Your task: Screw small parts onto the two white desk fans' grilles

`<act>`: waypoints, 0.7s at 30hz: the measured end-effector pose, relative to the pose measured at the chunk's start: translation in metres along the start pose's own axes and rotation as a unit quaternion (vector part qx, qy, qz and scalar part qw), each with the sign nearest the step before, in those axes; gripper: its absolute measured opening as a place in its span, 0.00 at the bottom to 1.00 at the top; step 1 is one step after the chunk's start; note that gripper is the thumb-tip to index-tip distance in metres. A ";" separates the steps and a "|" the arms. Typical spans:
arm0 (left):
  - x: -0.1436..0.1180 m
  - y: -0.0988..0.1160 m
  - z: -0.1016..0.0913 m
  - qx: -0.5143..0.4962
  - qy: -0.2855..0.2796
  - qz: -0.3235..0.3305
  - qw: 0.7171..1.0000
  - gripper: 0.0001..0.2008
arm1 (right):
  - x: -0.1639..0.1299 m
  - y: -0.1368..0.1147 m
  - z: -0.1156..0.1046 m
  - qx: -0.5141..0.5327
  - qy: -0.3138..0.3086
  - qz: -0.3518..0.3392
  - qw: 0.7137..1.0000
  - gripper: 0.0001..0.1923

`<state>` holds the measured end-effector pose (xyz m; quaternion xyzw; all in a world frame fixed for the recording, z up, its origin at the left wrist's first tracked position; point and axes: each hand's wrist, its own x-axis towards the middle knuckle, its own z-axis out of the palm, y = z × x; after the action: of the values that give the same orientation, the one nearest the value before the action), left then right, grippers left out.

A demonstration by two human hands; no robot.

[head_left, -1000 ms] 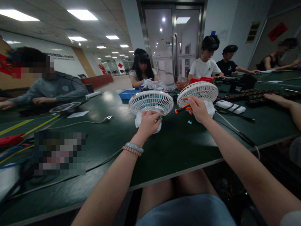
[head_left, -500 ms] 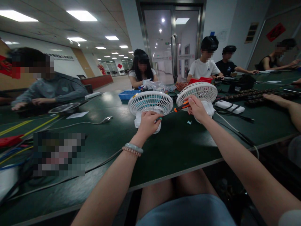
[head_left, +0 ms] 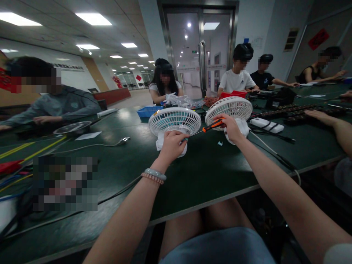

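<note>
The left hand (head_left: pixel 172 143) is closed around the base of a small white desk fan (head_left: pixel 174 123), its grip pinching the fan's neck just below the round grille, with a teal bit showing at the fingertips. The fan stands upright on the dark green table (head_left: pixel 209 172), directly above and behind that grip. The right hand (head_left: pixel 231 127) is wrapped shut on an orange-handled screwdriver (head_left: pixel 211 126), whose shaft points away from this grip toward the first fan's neck; whether the tip touches cannot be told. Just behind the right grip stands a second white fan (head_left: pixel 229 107), touching or nearly touching the knuckles. A small pale blue part (head_left: pixel 219 143) lies on the table just below and left of the right grip.

Beyond the right grip, a white power strip (head_left: pixel 266 125) with a black cable lies near the second fan. Behind the left grip sits a blue tray (head_left: pixel 147 111), with a red tray (head_left: pixel 233 94) farther right. A bracelet pair (head_left: pixel 154 173) circles the left wrist. Other people sit around the table; one co-worker's forearm (head_left: pixel 334 126) rests well to the right. No brand or label on the fans can be read.
</note>
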<state>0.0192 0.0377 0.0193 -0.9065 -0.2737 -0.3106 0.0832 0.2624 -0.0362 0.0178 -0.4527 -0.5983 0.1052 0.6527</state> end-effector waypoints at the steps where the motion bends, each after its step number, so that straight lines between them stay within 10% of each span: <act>1: 0.000 0.000 0.000 -0.001 0.001 0.002 1.000 0.13 | 0.000 -0.001 0.000 0.001 0.007 0.000 1.000 0.16; 21: 0.001 -0.005 0.002 0.013 0.002 0.010 1.000 0.13 | -0.001 -0.003 0.003 0.044 0.002 0.039 0.998 0.20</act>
<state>0.0182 0.0432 0.0184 -0.9074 -0.2684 -0.3080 0.0987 0.2583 -0.0373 0.0192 -0.4467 -0.5738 0.1563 0.6684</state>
